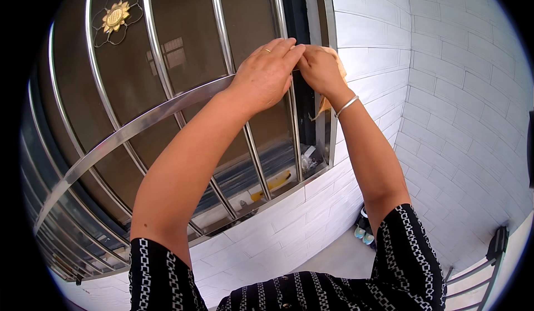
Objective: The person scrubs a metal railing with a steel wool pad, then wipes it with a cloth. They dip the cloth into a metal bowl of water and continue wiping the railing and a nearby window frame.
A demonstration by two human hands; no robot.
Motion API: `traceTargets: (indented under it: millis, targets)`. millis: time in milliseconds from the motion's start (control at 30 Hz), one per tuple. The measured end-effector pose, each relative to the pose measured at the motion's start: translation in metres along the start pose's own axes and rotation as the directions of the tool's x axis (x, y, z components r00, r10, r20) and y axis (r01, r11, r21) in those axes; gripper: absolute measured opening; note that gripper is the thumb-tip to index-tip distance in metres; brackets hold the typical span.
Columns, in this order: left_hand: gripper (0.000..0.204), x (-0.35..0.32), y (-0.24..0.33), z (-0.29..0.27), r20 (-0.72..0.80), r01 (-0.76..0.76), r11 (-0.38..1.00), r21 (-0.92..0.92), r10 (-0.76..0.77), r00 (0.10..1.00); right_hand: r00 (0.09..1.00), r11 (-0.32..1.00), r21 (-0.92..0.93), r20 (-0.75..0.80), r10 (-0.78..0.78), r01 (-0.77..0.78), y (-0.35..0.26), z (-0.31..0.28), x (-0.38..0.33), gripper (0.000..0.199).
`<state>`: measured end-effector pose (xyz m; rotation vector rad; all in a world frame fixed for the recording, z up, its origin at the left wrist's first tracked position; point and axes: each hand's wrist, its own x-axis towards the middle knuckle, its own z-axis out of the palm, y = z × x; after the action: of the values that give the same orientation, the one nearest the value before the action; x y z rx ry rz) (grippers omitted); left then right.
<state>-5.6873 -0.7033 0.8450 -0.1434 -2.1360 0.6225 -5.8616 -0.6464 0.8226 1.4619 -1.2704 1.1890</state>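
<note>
My left hand lies over the right end of a flat steel rail, its fingers bent round the metal where the rail meets an upright bar. A ring shows on one finger. Touching its fingertips is my right hand, closed on a thin peach-orange cloth beside the window's right frame. Part of the cloth sticks out past the knuckles and part hangs below the palm. My right wrist wears a silver bangle. What lies under both sets of fingers is hidden.
Steel bars cover a dark window, with a gold flower ornament at upper left. A yellow object and clear plastic lie on the sill. White brick-pattern walls stand at right; shoes and a metal rack are below.
</note>
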Motion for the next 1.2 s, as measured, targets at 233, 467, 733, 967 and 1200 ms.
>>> traceTargets:
  millis: [233,467,733,967,1200]
  targets:
    - [0.044,-0.035,0.003,-0.021,-0.209,0.032,0.988,-0.150,-0.064,0.976,0.938,0.787,0.537,0.024,0.345,-0.303,-0.091,0.010,-0.033,0.026]
    - [0.042,-0.168,-0.033,-0.190,-0.287,0.109,0.982,0.155,-0.061,0.956,0.877,0.818,0.317,-0.152,-0.456,0.480,-0.242,0.061,-0.005,0.043]
    - [0.037,-0.323,-0.085,-0.334,-0.249,0.292,0.839,0.460,-0.194,0.949,0.816,0.791,0.314,0.075,-0.573,0.526,-0.408,0.134,0.009,0.064]
    - [0.057,-0.329,-0.102,-0.339,-0.014,0.304,0.811,0.499,-0.344,0.939,0.566,0.926,0.231,0.738,-0.367,0.298,-0.473,0.167,0.089,0.032]
    - [0.058,-0.361,-0.114,-0.335,-0.025,0.190,0.803,0.564,-0.213,0.977,0.918,0.907,0.187,0.056,-0.393,0.378,-0.484,0.190,0.030,0.028]
